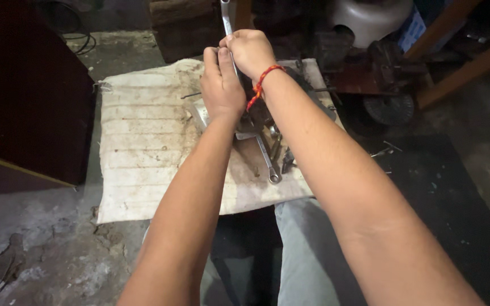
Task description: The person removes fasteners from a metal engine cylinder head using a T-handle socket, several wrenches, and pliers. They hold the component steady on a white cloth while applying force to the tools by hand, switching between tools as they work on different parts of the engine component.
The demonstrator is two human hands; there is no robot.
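Both hands, left (221, 85) and right (249, 52), grip closed on upright wrench (226, 17), top centre; stiff steel, likely greasy; hold shank low.

— How many hands are showing?
— Two: the left hand (220, 85) and the right hand (249, 51).
— And spanners?
— Two are showing: one upright spanner (226, 20), one lying spanner (267, 161). One dirty cloth (143, 141) is lying underneath.
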